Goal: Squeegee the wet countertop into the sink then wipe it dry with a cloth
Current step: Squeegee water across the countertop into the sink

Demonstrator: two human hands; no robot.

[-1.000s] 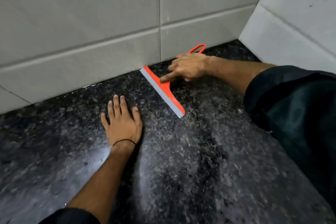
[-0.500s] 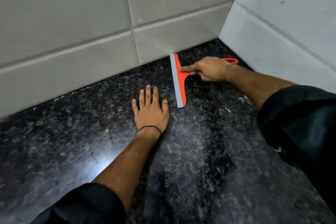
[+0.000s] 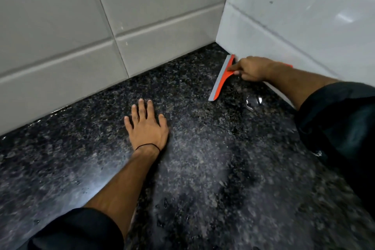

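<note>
My right hand (image 3: 250,68) grips the orange squeegee (image 3: 222,78) by its handle, blade against the side wall on the wet countertop (image 3: 203,168); it seems light, stiff plastic (soft rubber edge, likely slippery when wet); my left hand (image 3: 147,128) lies flat, fingers spread.

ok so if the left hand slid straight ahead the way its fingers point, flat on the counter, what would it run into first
The left hand lies flat on the granite countertop, fingers aimed at the back wall. Straight on, the stone ahead looks bare, so it would probably meet the grey wall tiles first. The orange squeegee sits off to its right.
</note>
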